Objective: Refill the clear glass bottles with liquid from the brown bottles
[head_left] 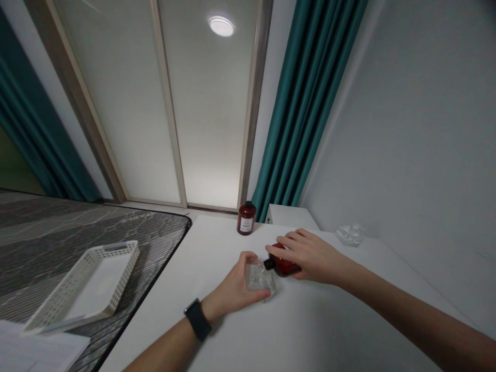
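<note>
The one white surface (302, 330) spread beneath both your hands. Clock directions here ran from the clear item (257, 279) between them, twelve pointing away from you. Well apart at nine o'clock, on the grey patterned mat (160, 227), lay one white basket (123, 279) with perforated walls; a pale, flat patch showed on its floor, too indistinct to name. Some white paper (42, 349) lay at eight, near the basket.

You had two red-brown bottles, both black at the top. Your right hand (296, 253) was wrapped around one, the tilted bottle (284, 266), at two o'clock, its black end directed at the clear item. The other, the labelled bottle (246, 219), stood upright near twelve; you could not tell how full either was. One crumpled clear piece (350, 235) lay farther out at two. Your left hand (242, 284) gripped the clear item between thumb and fingers; whether it contained anything could not be told.
</note>
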